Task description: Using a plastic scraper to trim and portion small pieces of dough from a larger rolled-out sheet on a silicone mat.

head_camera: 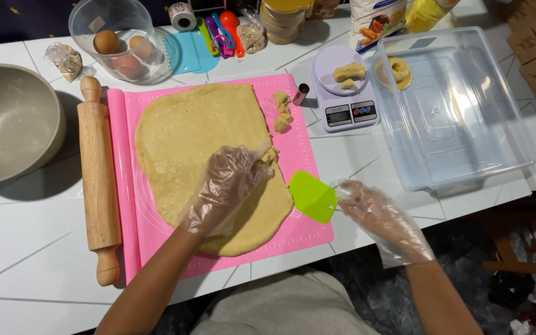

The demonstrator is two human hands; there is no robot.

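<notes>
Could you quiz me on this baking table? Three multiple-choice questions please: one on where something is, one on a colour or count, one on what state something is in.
1. Where does the wooden rolling pin lie?
A. Left of the pink mat
B. Inside the clear plastic box
C. On the scale

2. What colour is the scraper at the right hand?
A. Red
B. Light green
C. Black

3. What state is the dough on the mat in?
A. Rolled out into a flat sheet
B. Shaped into one round ball
C. Sealed in a bag

Answers:
1 A: the pin lies along the mat's left edge, beside the grey bowl.
2 B: the scraper is light green, its edge at the gloved right fingertips.
3 A: the dough is spread flat, and the gloved left hand rests on it, pinching at its right edge.
</notes>
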